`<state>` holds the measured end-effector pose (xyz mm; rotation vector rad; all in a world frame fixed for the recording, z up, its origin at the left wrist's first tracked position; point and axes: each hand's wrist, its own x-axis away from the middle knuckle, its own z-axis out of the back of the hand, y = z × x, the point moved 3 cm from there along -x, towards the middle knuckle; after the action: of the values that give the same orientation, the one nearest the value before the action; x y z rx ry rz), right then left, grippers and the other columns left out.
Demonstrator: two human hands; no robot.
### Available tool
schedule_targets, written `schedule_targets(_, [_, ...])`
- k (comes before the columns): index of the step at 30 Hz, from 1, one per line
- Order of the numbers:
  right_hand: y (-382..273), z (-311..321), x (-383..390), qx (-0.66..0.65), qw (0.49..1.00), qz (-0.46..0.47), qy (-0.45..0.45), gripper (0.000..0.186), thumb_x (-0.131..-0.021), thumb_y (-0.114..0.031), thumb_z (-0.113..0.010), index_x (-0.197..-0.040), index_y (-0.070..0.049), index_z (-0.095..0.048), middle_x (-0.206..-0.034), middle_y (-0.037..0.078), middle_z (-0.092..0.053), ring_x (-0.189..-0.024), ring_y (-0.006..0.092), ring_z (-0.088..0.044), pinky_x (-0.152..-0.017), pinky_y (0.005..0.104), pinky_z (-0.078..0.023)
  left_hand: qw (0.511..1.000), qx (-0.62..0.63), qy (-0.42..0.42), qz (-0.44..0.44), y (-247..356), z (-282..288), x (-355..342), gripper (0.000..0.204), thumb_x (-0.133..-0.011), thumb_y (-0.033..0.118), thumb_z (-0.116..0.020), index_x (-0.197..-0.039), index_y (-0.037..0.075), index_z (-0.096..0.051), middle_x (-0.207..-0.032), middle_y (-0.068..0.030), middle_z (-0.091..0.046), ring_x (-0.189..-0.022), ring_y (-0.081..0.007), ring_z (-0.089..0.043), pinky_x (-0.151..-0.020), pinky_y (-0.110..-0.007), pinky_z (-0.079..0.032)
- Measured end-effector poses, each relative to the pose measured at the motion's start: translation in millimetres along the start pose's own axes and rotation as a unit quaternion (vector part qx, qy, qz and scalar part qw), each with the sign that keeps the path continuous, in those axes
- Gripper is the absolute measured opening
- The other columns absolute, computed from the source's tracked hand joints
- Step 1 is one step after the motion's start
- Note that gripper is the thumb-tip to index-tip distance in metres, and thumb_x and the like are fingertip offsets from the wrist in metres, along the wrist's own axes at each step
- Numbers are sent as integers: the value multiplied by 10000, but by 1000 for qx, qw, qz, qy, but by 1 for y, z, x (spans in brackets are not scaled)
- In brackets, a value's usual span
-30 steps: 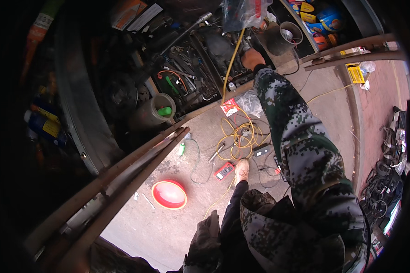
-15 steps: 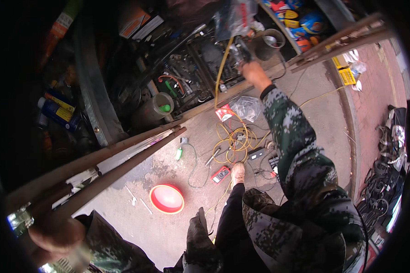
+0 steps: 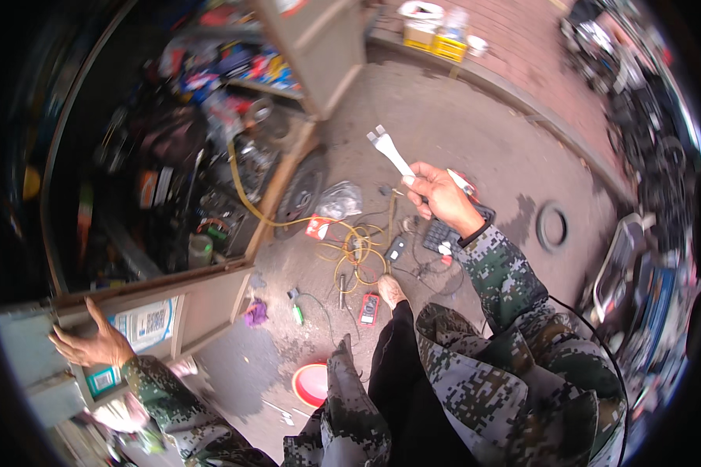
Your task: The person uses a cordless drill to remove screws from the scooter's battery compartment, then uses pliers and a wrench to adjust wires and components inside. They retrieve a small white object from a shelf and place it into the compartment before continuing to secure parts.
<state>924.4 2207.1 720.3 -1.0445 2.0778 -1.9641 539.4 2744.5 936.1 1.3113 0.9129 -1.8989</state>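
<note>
My right hand (image 3: 442,196) is closed on the narrow end of a white flat fork-ended tool (image 3: 393,152). Its wider end splits into two short greyish tips and points up and left, above the pavement. I cannot tell its exact kind. At the far left, my left hand (image 3: 97,342) lies spread against the metal cabinet door (image 3: 210,315), next to a sticker with a square code. Beyond the door stands the cabinet (image 3: 261,226), with tools and parts crowded on its shelves.
On the ground lie a coiled yellow hose (image 3: 358,253), a red multimeter (image 3: 369,309), a clear plastic bag (image 3: 339,200) and a black case (image 3: 438,236). A red basin (image 3: 310,384) sits near my legs. To the right are a tyre (image 3: 552,226) and piled parts (image 3: 646,156).
My right hand has left the cabinet and moved over the pavement, now holding the white tool. My left hand has moved up along the door, and the view has turned to the right.
</note>
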Motion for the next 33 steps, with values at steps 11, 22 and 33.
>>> schedule_targets(11, [103,199,285,-63,996,42,42,190,-1093,-236,-625,-992,-98,-707,-671,-40,-586,-521,50,-478,-458,253,-367,452,612,-623,182,420,256,245,242,-988,182,-761,-1123,-18,-766,-1074,-78,-766,-1010,-173,-695,-972,-347,-546])
schedule_targets(22, [275,380,498,-148,972,-13,182,245,-1121,-266,-575,-1066,-39,-649,-674,-28,-526,-534,90,-471,-492,298,-392,59,655,-747,-100,773,591,411,444,-1129,323,-608,-755,88,-565,-612,35,-495,-541,-56,-448,-494,-276,-352])
schedule_targets(33, [332,445,575,-235,921,49,307,264,-1131,-289,-566,-1044,-53,-645,-663,-36,-513,-524,85,-461,-487,283,-368,41,654,-674,-342,872,714,414,373,-1127,290,-602,-843,49,-622,-631,50,-512,-563,-40,-454,-516,-263,-360])
